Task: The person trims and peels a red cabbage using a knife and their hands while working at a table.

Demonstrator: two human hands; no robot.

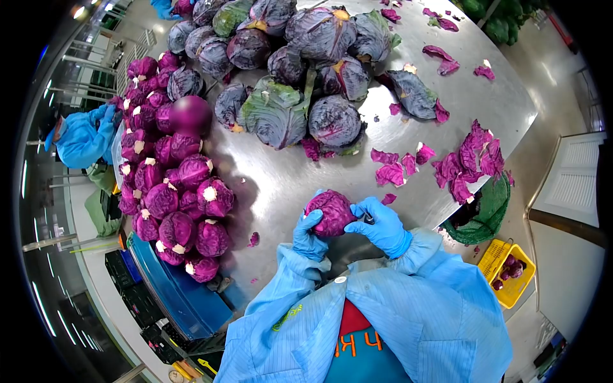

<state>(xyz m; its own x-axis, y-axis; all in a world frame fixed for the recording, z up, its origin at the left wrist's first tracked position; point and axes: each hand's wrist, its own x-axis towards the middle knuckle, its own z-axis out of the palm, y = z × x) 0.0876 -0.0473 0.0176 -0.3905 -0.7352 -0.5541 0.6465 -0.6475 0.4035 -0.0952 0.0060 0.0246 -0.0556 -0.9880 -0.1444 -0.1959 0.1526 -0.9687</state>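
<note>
A peeled purple cabbage (pixel 331 213) is held low over the metal table, near its front edge. My left hand (pixel 309 235), in a blue glove, is wrapped round the cabbage's left side. On the right side, my right hand (pixel 380 225), also gloved, has its fingers bent with the tips against the cabbage. Peeled cabbages with pale cut stems form a pile (pixel 177 230) to the left. Untrimmed dark cabbages (pixel 334 121) with outer leaves lie beyond my hands. Loose purple leaves (pixel 391 173) are scattered to the right.
The metal table (pixel 281 185) reaches a corner at the right. Below its right edge hangs a green net bag (pixel 488 214) with leaves, beside a yellow basket (pixel 516 290). A blue bin (pixel 185 297) stands at the lower left. A co-worker (pixel 83 137) in blue is at the far left.
</note>
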